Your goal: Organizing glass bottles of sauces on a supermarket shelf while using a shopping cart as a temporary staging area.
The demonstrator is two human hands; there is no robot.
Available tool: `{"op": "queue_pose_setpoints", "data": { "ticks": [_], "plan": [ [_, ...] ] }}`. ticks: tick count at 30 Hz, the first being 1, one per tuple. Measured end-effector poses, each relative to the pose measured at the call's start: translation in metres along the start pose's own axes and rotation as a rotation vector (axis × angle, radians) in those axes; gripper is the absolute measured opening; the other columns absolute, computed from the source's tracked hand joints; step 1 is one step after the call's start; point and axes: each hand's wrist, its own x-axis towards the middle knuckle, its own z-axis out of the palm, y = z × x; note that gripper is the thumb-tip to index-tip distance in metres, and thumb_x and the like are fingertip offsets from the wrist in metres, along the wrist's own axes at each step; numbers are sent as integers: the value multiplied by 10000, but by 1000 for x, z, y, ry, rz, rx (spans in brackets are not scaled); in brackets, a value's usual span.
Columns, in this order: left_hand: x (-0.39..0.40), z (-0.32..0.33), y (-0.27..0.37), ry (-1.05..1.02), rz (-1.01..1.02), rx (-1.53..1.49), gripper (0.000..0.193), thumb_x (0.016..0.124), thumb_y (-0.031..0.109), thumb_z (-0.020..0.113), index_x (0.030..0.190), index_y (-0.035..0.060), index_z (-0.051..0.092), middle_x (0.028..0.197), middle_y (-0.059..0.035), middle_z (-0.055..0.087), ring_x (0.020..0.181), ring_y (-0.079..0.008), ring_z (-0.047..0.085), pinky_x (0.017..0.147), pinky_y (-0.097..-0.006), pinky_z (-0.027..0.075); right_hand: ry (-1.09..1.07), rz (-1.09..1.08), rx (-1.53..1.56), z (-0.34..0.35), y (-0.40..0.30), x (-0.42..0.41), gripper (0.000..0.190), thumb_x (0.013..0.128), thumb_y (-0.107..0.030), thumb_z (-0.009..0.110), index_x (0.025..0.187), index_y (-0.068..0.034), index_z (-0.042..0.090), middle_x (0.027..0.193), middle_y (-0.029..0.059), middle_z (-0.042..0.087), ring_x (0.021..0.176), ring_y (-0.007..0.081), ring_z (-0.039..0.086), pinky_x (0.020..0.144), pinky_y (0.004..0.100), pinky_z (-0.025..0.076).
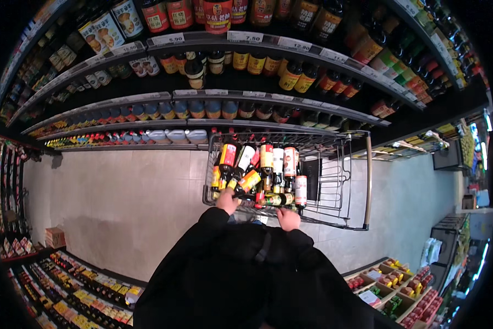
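Note:
A wire shopping cart [333,193] stands crosswise before me, its handle at the right, with many dark sauce bottles lying in its left part. My left hand [227,201] reaches over the near rim and touches the neck end of a bottle with a yellow-orange label [249,181]; whether its fingers close on it cannot be told. My right hand [288,219] rests at the near rim of the cart, its fingers curled at the wire. Close to it lie a white-labelled bottle [300,191] and a green-necked bottle [280,200].
Beyond the cart, a shelf unit [271,95] holds rows of sauce bottles and jugs. Lower left stands another bottle display [94,304], with a cardboard box [55,237] on the floor near it. Wooden bins of packaged goods [388,288] are at lower right.

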Motion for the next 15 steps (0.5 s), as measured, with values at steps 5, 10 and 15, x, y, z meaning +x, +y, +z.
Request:
{"op": "queue_pose_setpoints", "data": {
  "ticks": [5, 10, 15],
  "plan": [
    [52, -17, -29, 8, -290, -163, 491, 743, 130, 722, 1122, -19, 447, 1085, -255, 571, 1052, -400, 577, 902, -457, 474, -2, 41, -46, 3, 4, 5, 299, 873, -404, 547, 904, -168, 728, 762, 115, 696, 717, 329, 673, 640, 463, 523],
    [100, 13, -62, -309, -550, -623, 374, 722, 130, 666, 1040, 3, 515, 824, -145, 640, 668, -241, 665, 502, -393, 476, -50, 134, -51, 4, 8, 6, 280, 875, -389, 539, 904, -171, 712, 778, 127, 691, 734, 346, 672, 649, 481, 527],
    [102, -9, -32, -269, -672, -650, 352, 717, 273, 697, 937, 7, 632, 745, -117, 661, 554, -209, 627, 420, -327, 425, -52, 156, -71, 10, 16, 9, 266, 871, -382, 547, 899, -176, 713, 786, 118, 696, 733, 343, 673, 649, 474, 528]
  ]
}}
